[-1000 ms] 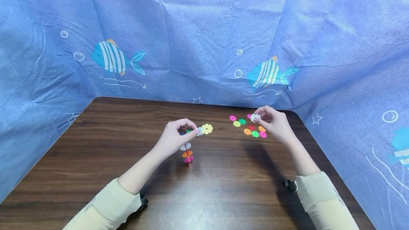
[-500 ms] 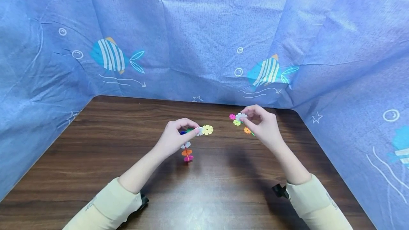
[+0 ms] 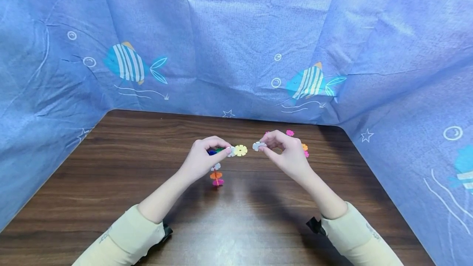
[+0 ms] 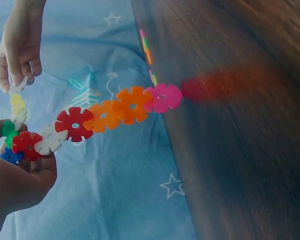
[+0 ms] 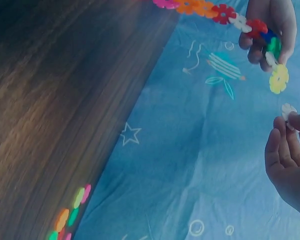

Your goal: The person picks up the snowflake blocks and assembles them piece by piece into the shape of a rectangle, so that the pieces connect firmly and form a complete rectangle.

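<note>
My left hand (image 3: 201,161) grips a chain of interlocked plastic flower discs (image 4: 104,117) above the table. From the pink disc (image 4: 165,98) at its low end, it runs through orange, red, white, blue and green. A yellow disc (image 3: 241,150) forms the other end, just past my left fingertips and a white disc. My right hand (image 3: 290,157) pinches a loose white flower disc (image 3: 257,146) between thumb and fingers. That disc is held facing the yellow one, with a small gap between them, as the right wrist view also shows.
Several loose flower discs (image 3: 290,133) lie on the brown wooden table (image 3: 148,134) at the back right, partly hidden behind my right hand. A blue curtain (image 3: 236,32) with printed fish hangs behind the table and along its sides.
My right hand has moved left with the white disc, from over the loose discs to close by the chain's yellow end. My left hand and the chain have stayed almost still.
</note>
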Demonstrator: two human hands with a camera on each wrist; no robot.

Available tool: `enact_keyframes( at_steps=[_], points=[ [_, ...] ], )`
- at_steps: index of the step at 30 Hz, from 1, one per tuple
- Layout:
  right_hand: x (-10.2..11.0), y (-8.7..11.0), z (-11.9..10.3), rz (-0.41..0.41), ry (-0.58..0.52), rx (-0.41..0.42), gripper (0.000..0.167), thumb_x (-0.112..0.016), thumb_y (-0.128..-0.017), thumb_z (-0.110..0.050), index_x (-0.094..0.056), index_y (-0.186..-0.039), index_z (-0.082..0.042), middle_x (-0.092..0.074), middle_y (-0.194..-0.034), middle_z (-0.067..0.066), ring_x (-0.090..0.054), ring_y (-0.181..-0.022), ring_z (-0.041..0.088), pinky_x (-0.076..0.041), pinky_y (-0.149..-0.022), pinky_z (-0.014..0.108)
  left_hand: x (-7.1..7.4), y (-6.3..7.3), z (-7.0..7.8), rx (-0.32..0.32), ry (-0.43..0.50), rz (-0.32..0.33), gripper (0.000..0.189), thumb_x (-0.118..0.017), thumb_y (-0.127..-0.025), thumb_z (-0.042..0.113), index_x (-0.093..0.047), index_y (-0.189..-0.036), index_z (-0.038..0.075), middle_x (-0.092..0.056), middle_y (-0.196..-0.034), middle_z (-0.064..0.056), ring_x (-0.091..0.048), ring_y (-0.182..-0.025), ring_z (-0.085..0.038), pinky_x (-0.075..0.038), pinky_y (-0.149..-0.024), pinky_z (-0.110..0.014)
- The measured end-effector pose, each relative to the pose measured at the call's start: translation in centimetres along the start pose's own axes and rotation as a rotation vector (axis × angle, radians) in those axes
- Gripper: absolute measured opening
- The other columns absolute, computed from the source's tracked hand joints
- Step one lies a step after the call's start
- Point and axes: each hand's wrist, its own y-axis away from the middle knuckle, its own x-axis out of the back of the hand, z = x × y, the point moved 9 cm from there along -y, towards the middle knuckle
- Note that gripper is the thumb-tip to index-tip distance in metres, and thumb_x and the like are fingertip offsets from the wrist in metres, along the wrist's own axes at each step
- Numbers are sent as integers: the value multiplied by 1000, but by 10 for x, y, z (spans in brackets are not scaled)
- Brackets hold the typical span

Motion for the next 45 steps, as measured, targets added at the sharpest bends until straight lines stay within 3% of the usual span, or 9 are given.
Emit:
enact_keyframes(
  at_steps=[7,13,16,20,25,33,40,45],
  points=[
    [-10,0,-11,-36,44,63,19,-75,-72,10,-64,-84,1,-69,-76,9,-63,-64,16,-54,-61,36,-3,0,0,22,25,-15,8,-70,-87,25,-74,-91,19,-68,-92,4,-59,-63,-23,-50,-54,-28],
    [-17,5,13,-53,26,52,20,-76,-73,6,-66,-87,-5,-69,-79,3,-61,-67,10,-55,-63,32,-4,0,-2,37,21,-27,7,-69,-87,25,-73,-91,21,-68,-92,5,-58,-59,-30,-50,-50,-31],
    [-17,5,11,-58,25,57,20,-76,-73,6,-66,-87,-5,-69,-79,3,-61,-67,10,-55,-63,32,-4,0,-1,42,28,-30,7,-69,-87,25,-73,-91,21,-68,-91,4,-55,-52,-26,-48,-46,-31],
    [-14,4,-7,-64,16,58,19,-75,-72,10,-65,-86,0,-68,-78,8,-62,-66,12,-55,-62,34,-6,1,-2,67,47,-42,8,-69,-87,26,-73,-92,20,-68,-87,0,-52,-48,-28,-47,-44,-30],
    [-17,5,8,-66,3,19,19,-76,-73,6,-66,-87,-3,-69,-78,5,-63,-67,11,-55,-63,33,-8,1,-6,119,57,-54,12,-69,-86,30,-73,-93,21,-65,-73,-6,-53,-50,-38,-46,-42,-31],
    [-18,10,33,-32,-43,-54,17,-79,-76,-10,-69,-89,-14,-71,-79,-5,-64,-69,8,-54,-64,23,-9,1,-1,99,39,-22,12,-68,-87,29,-74,-93,20,-53,-52,-3,-48,-42,-23,-40,-39,-26],
    [-17,11,29,-12,-45,-40,15,-79,-76,-10,-70,-88,-12,-71,-79,-3,-65,-68,7,-54,-63,22,-10,-1,2,97,54,15,14,-69,-87,25,-74,-92,14,-55,-54,-1,-50,-42,-30,-42,-38,-26],
    [-14,7,29,-1,-20,-18,16,-79,-75,-8,-71,-87,-13,-72,-80,-3,-65,-66,7,-53,-62,21,-14,-2,-1,121,46,20,12,-69,-87,26,-74,-92,16,-56,-54,-1,-51,-43,-30,-44,-39,-29]
  ],
)
